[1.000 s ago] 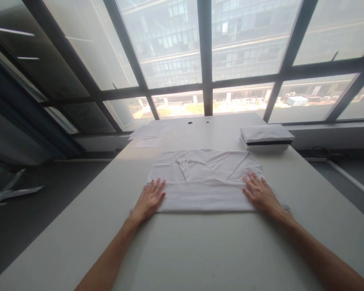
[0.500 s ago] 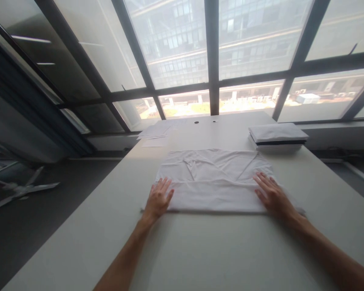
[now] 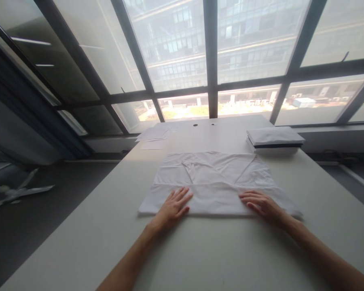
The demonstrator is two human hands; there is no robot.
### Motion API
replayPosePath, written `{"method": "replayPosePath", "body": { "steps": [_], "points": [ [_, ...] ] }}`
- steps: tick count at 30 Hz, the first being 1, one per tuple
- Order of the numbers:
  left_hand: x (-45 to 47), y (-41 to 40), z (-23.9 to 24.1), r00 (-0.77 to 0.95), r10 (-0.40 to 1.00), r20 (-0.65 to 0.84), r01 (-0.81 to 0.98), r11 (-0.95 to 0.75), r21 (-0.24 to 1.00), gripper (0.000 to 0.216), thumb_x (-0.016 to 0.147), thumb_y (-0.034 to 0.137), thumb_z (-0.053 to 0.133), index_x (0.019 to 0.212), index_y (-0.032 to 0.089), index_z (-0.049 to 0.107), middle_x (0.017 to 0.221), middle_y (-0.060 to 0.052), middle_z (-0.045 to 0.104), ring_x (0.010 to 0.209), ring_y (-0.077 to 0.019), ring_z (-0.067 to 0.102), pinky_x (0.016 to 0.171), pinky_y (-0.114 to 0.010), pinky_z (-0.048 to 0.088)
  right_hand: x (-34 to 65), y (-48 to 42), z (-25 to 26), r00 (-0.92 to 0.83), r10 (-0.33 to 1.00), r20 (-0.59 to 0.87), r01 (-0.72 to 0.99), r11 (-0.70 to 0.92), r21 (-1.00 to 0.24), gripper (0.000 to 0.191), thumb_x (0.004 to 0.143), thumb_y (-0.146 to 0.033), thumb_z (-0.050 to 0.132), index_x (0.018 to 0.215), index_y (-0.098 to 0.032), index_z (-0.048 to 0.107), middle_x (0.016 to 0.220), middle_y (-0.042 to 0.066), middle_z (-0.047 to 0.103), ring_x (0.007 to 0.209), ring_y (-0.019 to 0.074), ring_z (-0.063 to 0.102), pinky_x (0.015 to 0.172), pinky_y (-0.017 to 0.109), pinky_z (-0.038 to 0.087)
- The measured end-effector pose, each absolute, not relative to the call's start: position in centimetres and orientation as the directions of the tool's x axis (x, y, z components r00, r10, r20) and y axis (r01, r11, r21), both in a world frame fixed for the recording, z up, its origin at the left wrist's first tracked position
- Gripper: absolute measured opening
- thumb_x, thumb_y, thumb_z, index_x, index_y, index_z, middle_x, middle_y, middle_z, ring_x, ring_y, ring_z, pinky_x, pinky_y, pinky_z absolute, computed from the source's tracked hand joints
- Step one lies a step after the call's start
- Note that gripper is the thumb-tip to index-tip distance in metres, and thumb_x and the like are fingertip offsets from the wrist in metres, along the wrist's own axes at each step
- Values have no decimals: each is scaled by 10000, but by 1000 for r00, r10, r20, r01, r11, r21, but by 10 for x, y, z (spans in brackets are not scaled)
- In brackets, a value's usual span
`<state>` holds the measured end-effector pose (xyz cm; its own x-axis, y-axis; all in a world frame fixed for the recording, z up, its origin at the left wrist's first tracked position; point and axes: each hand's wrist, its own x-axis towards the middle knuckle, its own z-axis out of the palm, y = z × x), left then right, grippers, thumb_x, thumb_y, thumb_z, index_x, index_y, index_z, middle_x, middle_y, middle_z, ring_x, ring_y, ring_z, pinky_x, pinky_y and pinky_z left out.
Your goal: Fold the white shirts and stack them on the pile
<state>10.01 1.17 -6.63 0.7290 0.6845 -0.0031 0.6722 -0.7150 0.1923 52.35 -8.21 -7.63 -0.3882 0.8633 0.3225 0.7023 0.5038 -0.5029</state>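
A white garment [image 3: 215, 173], partly folded, lies on the white table [image 3: 206, 254]. Its near part is turned up into a smooth band, while creases run over the far part. My left hand [image 3: 175, 206] rests flat on the band, left of the middle, fingers spread. On the band's right half lies my right hand [image 3: 262, 206], its fingers stretched out toward the left. Neither hand grips the cloth. The garment's near edge runs roughly level, close to both wrists.
A stack of folded cloth [image 3: 274, 137], white with a dark layer, sits at the table's far right. Sheets of paper [image 3: 154, 135] lie at the far left. Large windows with dark frames [image 3: 212, 60] rise behind the table. A metal chair base [image 3: 15, 192] stands on the floor at left.
Both hands have slid inward along the band, the left one to the right and the right one to the left. The garment keeps its folded shape.
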Motion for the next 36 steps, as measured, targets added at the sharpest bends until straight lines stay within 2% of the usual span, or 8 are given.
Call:
{"method": "replayPosePath", "body": {
  "steps": [5, 9, 14, 19, 24, 29, 32, 36],
  "points": [
    [100, 14, -70, 735, 678, 0, 669, -726, 161, 546, 1043, 541, 328, 1556, 351, 326, 1647, -31, 248, 1527, -249, 199, 1225, -505, 172, 522, -80, -82, -416, 837, 356, 726, 541, -424, 339, 992, -401, 501, 1228, -280, 711, 1338, 60, 668, 1282, 253, 585, 1057, 429, 507],
    [102, 15, -69, 732, 680, -27, 678, -724, 126, 571, 1042, 562, 297, 1564, 331, 307, 1653, -51, 215, 1531, -260, 178, 1220, -520, 173, 519, -81, -79, -435, 844, 315, 765, 531, -365, 364, 990, -369, 493, 1287, -275, 682, 1403, 43, 621, 1337, 263, 537, 1103, 431, 468],
    [102, -13, -73, 743, 669, -27, 668, -737, 101, 599, 1031, 589, 293, 1572, 333, 285, 1655, -69, 204, 1527, -291, 186, 1204, -543, 205, 521, -109, -66, -446, 848, 287, 744, 530, -408, 380, 978, -381, 522, 1320, -291, 660, 1375, 47, 643, 1324, 257, 550, 1089, 433, 484],
    [99, -70, -81, 762, 647, -35, 648, -758, 73, 642, 1016, 610, 314, 1593, 352, 204, 1660, -68, 185, 1517, -322, 213, 1196, -557, 229, 528, -159, -57, -448, 863, 234, 728, 505, -464, 290, 968, -381, 566, 1214, -351, 716, 1328, 16, 677, 1268, 249, 598, 1033, 417, 530],
    [104, -91, -55, 776, 627, -75, 631, -764, 137, 620, 1017, 588, 355, 1586, 375, 232, 1649, -37, 224, 1508, -302, 251, 1196, -527, 265, 534, -172, -58, -437, 870, 227, 716, 490, -498, 272, 972, -370, 561, 1194, -354, 718, 1288, 10, 699, 1238, 240, 619, 1032, 410, 526],
    [104, -38, -21, 685, 727, 48, 685, -665, 297, 530, 1027, 495, 393, 1522, 303, 417, 1503, -14, 518, 1382, -206, 484, 1158, -370, 377, 556, -122, -55, -297, 865, 405, 771, 468, -433, 277, 982, -352, 526, 1156, -264, 722, 1179, 56, 740, 1146, 239, 661, 1022, 418, 519],
    [96, 25, -17, 590, 795, 140, 733, -600, 320, 515, 991, 424, 436, 1457, 214, 500, 1467, -51, 556, 1351, -220, 518, 1152, -379, 388, 580, -74, -53, -158, 868, 471, 845, 365, -390, 300, 972, -322, 497, 1134, -211, 723, 1150, 93, 741, 1106, 263, 671, 1006, 445, 520],
    [86, 108, -27, 467, 874, 134, 837, -486, 252, 507, 937, 312, 455, 1396, 115, 543, 1443, -109, 573, 1345, -233, 522, 1158, -358, 372, 606, -17, -56, -10, 917, 398, 940, 145, -310, 344, 935, -248, 478, 1163, -146, 714, 1174, 134, 727, 1142, 283, 648, 1024, 431, 492]
  ]
}}
